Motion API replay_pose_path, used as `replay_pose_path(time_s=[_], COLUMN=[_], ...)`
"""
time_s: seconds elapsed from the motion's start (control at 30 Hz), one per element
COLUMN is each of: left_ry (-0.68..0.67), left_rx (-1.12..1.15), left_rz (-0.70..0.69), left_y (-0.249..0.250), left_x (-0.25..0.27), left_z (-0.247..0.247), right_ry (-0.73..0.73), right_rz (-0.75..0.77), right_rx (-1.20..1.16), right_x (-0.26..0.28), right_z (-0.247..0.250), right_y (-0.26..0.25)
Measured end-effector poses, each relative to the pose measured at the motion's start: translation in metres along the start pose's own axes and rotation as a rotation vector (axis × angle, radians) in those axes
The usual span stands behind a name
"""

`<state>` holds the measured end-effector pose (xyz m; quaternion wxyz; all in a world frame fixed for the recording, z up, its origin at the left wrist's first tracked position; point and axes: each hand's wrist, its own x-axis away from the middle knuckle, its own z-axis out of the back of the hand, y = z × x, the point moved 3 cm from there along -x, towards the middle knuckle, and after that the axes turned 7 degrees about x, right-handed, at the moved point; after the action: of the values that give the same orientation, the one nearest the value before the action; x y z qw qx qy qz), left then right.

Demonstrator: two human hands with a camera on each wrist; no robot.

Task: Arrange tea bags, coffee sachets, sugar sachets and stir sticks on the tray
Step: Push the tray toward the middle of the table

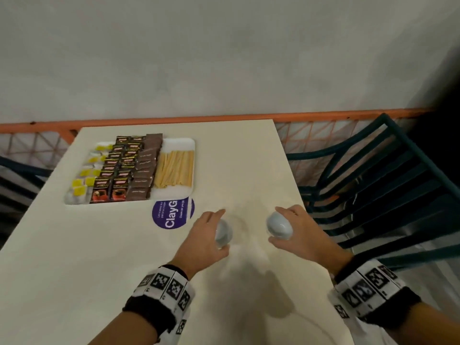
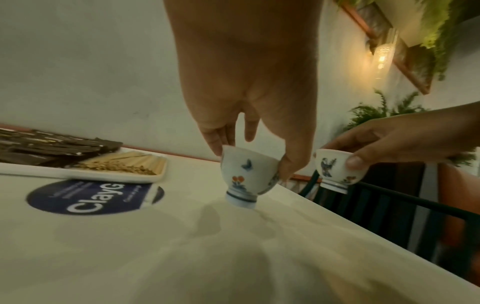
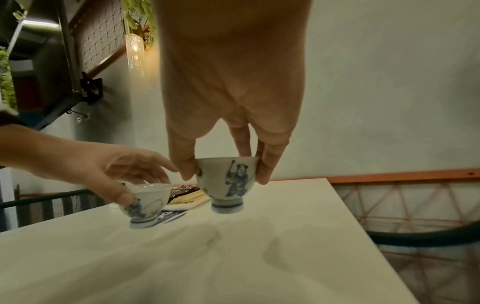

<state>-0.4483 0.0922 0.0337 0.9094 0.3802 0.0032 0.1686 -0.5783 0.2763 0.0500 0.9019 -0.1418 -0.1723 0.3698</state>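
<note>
A white tray lies at the table's far left. It holds yellow-tagged tea bags, rows of dark coffee sachets, brown sachets and a bundle of wooden stir sticks. My left hand grips a small painted porcelain cup by its rim, tilted just above the table. My right hand pinches a second painted cup by the rim, also lifted off the table. Both cups hover near the table's middle, right of the tray.
A round purple sticker lies on the white table just in front of the tray. A dark green metal chair stands off the table's right edge. An orange rail runs behind the table.
</note>
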Motion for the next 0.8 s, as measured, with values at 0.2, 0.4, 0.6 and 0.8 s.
replay_pose_path(time_s=[0.2, 0.4, 0.6, 0.8], left_ry=[0.142, 0.196, 0.272, 0.335], left_rx=[0.102, 0.193, 0.325, 0.383], left_rz=[0.047, 0.077, 0.130, 0.119], left_y=[-0.033, -0.056, -0.092, -0.108], left_x=[-0.035, -0.073, -0.114, -0.142], left_z=[0.033, 0.043, 0.043, 0.036], right_ry=[0.000, -0.100, -0.127, -0.103], right_rz=[0.010, 0.020, -0.011, 0.039], right_rx=[-0.052, -0.039, -0.049, -0.096], right_x=[-0.108, -0.195, -0.258, -0.297], right_z=[0.011, 0.002, -0.011, -0.025], right_y=[-0.040, -0.073, -0.083, -0.090])
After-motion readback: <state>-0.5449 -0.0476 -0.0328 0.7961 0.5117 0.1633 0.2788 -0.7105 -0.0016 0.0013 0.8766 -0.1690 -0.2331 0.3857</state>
